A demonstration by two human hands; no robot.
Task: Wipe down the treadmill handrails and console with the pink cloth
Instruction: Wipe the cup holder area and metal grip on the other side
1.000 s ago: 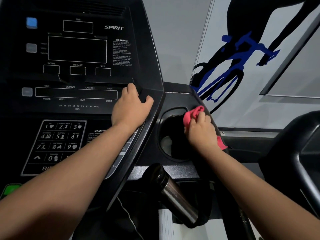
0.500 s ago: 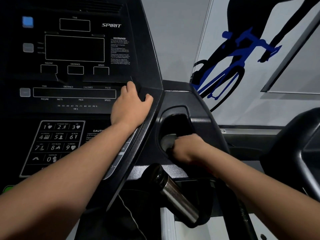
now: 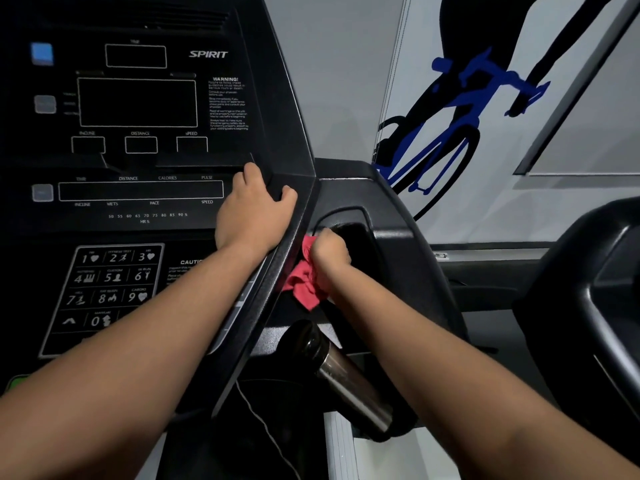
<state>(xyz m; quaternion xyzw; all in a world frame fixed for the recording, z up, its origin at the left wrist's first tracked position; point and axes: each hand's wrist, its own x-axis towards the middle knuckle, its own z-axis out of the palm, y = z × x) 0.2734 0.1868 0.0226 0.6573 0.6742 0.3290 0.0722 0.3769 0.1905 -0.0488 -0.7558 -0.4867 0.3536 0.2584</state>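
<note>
Nearest to me, below the cup-holder pocket (image 3: 360,244), the steel-sleeved handrail grip (image 3: 349,386) juts out bare, with no cloth on it and nothing on its surface to say whether it has been wiped. Just above it, at the pocket's left rim, the pink cloth (image 3: 304,282) is bunched up, its loose end hanging down over the dark plastic beside the pocket. The right hand (image 3: 329,251) is balled into a fist around the upper part of the cloth, knuckles right at the pocket's lip, so I'd judge the step in hand to be rubbing that rim and the side panel next to it. Left of the pocket and a bit further off, the left hand (image 3: 252,213) lies flat with relaxed fingers and thumb spread on the right edge of the console (image 3: 138,133), holding nothing; it looks like a brace rather than work. Further left of the pocket, the keypad (image 3: 110,289) and the dark display windows carry no cloth, and I can't tell from their look whether they are cleaned. My guess is the job is somewhere in the middle: pocket area under way, handrails and the broad console face possibly still ahead. Beyond the pocket, a cyclist graphic (image 3: 450,126) covers the wall.
</note>
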